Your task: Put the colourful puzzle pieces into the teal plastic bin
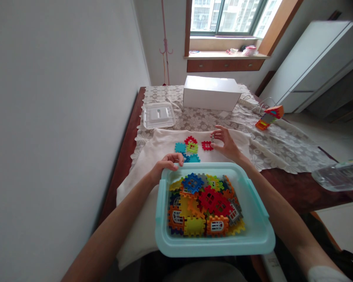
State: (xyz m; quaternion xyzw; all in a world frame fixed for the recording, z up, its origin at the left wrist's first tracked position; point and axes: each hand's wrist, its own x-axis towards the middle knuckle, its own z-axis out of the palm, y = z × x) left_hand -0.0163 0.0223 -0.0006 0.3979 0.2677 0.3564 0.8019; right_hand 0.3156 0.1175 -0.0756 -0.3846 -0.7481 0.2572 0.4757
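Observation:
A light blue plastic bin (257, 211) stands nearest me, holding many interlocking plastic building pieces in red, blue, yellow, orange and grey. My left hand (166, 165) is at its far left corner, fingers curled at the rim; the fingertips are partly hidden. Beyond the bin, my right hand (226, 144) pinches a small grey building piece (212, 138) held on edge between thumb and fingers. Just left of that hand lies a red window piece (206, 145). Further left on the white cloth (147, 156) are another red piece (190, 140), a lime piece (192, 147) and several blue ones (180, 147).
A clear lid (159, 115) lies on the lace tablecloth at the back left. Behind the cloth sits a white box (211, 94). To the right stands an assembled block structure (269, 117), with a clear plastic container (341, 176) near the right edge. A wall borders the left.

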